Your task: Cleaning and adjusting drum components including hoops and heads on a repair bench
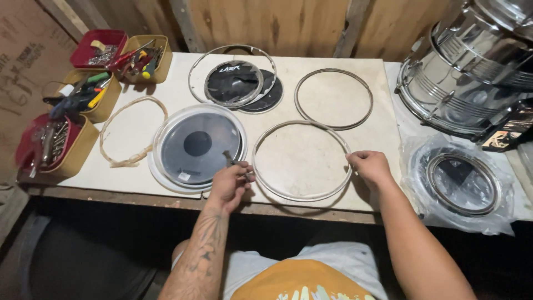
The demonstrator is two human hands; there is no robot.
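Note:
A thin metal drum hoop [302, 123] lies flat on the pale tabletop [333, 97] in front of me. My right hand [369, 165] pinches its right rim. My left hand [230, 183] rests at the hoop's left rim and holds a small dark metal tool [229, 158] that sticks up from the fingers. Just left of that hand lies a clear drumhead with a dark centre [197, 145].
At the back are a second bare hoop [333, 72], a black drumhead [234, 83] inside a hoop, and a pale wooden ring [132, 131]. Trays of hand tools [89, 94] and hardware line the left edge. Chrome drum shells [472, 72] and a plastic-wrapped hoop [461, 183] sit on the right.

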